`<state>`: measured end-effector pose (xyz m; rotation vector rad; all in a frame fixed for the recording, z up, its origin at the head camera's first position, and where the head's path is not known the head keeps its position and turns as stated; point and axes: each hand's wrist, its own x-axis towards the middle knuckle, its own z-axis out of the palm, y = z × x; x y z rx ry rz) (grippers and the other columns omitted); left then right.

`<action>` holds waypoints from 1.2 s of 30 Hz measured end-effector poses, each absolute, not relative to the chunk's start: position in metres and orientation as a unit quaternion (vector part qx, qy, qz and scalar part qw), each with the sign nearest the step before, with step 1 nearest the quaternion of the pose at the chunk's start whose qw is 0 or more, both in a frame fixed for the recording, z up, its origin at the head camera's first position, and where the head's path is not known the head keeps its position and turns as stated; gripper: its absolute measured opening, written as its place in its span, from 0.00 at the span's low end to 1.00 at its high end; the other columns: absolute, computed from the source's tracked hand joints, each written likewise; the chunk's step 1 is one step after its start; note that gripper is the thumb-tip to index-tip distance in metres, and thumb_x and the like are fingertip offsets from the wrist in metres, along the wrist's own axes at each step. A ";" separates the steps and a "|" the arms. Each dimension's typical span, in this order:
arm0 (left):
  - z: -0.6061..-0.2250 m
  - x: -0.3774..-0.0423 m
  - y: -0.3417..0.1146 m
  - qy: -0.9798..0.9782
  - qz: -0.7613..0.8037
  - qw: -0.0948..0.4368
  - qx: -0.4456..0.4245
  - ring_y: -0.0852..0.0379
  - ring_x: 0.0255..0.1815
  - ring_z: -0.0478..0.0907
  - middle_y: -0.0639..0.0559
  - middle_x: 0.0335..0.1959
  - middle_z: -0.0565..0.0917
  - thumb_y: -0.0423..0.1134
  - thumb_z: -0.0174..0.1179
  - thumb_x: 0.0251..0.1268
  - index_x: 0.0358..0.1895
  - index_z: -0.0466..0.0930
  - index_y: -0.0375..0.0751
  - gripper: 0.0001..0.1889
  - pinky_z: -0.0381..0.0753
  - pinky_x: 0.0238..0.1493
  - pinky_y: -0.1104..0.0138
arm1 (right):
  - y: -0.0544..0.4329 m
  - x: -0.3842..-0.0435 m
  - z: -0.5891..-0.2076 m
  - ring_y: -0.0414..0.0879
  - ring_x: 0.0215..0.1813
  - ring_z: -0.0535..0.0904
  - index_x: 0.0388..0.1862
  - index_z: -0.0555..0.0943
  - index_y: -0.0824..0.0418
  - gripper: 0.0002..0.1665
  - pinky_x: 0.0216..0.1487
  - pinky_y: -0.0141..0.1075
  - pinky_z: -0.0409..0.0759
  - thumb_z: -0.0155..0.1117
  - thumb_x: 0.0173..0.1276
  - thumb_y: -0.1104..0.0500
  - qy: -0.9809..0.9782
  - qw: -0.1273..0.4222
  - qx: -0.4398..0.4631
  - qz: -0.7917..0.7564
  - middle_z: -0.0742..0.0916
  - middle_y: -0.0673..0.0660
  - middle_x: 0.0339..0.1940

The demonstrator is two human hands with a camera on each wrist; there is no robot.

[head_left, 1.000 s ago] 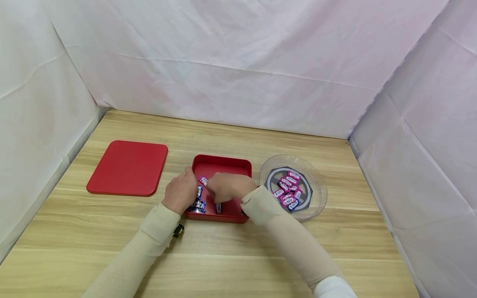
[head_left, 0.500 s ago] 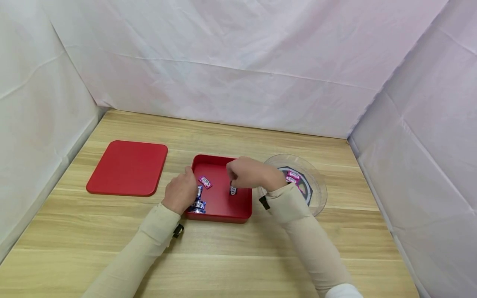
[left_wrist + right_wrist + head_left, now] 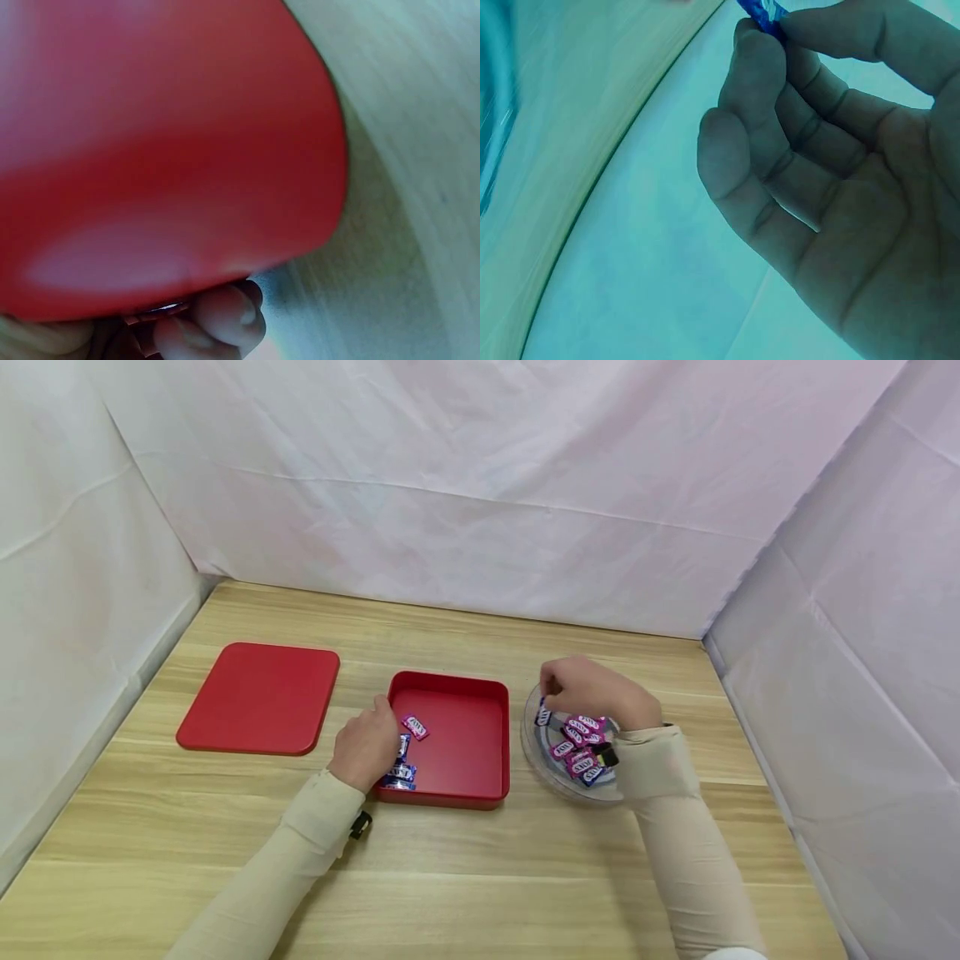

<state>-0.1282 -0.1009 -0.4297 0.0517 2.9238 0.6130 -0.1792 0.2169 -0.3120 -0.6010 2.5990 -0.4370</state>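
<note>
My right hand [image 3: 597, 691] is over the clear round bowl [image 3: 529, 747], pinching a small blue-wrapped candy [image 3: 542, 713] between thumb and fingertips. The right wrist view shows the blue wrapper [image 3: 765, 13] at those fingertips. Several pink-wrapped candies [image 3: 581, 763] and a blue one [image 3: 592, 775] lie heaped in the bowl. My left hand [image 3: 365, 746] grips the left wall of the red square box [image 3: 461, 739]; in the left wrist view its fingers [image 3: 223, 315] bend against the wall. One pink candy [image 3: 415, 727] and a few blue candies [image 3: 401, 773] lie inside, near that wall, partly hidden by the hand.
A flat red square lid [image 3: 258, 697] lies on the wooden table [image 3: 450, 877] to the left of the box. White cloth walls [image 3: 480, 485] enclose the table at the back and both sides.
My right hand has moved right, out of the red box to over the bowl, carrying the blue candy. The pink candy stays in the box. My left hand has kept its place.
</note>
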 end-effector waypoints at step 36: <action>-0.429 -0.128 -0.102 0.975 0.205 0.079 0.014 0.37 0.32 0.87 0.30 0.35 0.85 0.34 0.53 0.82 0.58 0.70 0.22 0.16 0.92 0.42 0.42 | 0.288 -0.212 -0.366 0.53 0.44 0.82 0.51 0.84 0.69 0.11 0.50 0.51 0.84 0.61 0.78 0.63 0.963 0.207 -0.140 -0.100 0.88 0.65 0.47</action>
